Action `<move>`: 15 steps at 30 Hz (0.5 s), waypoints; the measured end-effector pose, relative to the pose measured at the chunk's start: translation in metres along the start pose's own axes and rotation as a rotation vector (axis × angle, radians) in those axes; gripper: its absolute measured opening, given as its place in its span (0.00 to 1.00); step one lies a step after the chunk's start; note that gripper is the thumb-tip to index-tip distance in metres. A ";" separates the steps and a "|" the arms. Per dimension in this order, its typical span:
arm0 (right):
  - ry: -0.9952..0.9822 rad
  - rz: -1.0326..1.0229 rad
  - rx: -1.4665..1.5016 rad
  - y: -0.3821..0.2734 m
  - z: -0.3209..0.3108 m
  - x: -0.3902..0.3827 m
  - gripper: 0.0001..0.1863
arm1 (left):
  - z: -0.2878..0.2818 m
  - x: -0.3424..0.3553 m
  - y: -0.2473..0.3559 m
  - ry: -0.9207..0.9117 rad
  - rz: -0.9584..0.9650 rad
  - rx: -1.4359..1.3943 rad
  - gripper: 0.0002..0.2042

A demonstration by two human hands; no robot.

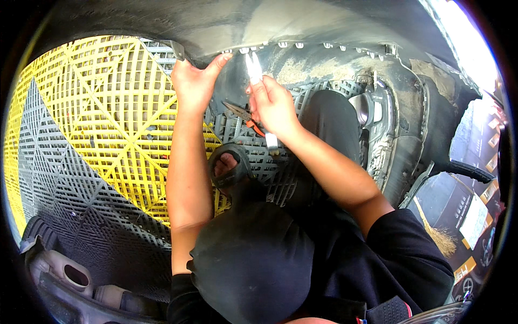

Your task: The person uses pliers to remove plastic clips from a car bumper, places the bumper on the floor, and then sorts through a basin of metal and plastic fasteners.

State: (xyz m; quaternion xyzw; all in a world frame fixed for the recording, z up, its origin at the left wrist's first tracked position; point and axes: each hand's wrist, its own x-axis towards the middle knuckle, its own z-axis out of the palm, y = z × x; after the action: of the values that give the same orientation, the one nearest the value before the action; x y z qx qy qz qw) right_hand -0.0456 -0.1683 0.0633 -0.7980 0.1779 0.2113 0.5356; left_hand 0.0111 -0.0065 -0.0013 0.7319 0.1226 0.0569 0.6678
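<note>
The right hand's [274, 105] grip is closed around a silver tool [252, 67], hard and likely light, its tip by the edge of the big dark panel [302, 24] ahead. That looks bendy – hold its edge. The left hand [194, 89] is there, fingers hidden – can't tell its grip.

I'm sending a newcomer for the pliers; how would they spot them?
Find the yellow floor grating, then the grey grating right of it. There, above the sandalled foot in the picture and beside the right hand, lie the pliers. Orange handles set them apart from the silver tool in that hand.
</note>
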 end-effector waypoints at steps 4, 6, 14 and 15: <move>0.142 -0.259 -0.513 0.012 -0.006 0.007 0.18 | 0.001 -0.001 0.006 -0.018 -0.015 -0.033 0.22; 0.144 -0.300 -0.680 0.012 -0.010 0.010 0.19 | -0.001 -0.002 0.003 -0.017 -0.025 -0.023 0.22; -0.016 -0.549 -1.088 0.042 -0.021 -0.006 0.26 | -0.001 -0.002 0.014 0.017 0.001 0.003 0.22; -0.137 -0.505 -1.126 0.046 -0.018 -0.016 0.29 | -0.002 -0.003 0.010 0.010 -0.006 0.025 0.22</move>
State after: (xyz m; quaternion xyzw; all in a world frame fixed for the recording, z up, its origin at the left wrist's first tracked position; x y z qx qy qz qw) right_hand -0.0802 -0.2012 0.0421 -0.9602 -0.1900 0.1900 0.0763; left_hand 0.0089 -0.0061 0.0091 0.7395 0.1288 0.0568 0.6582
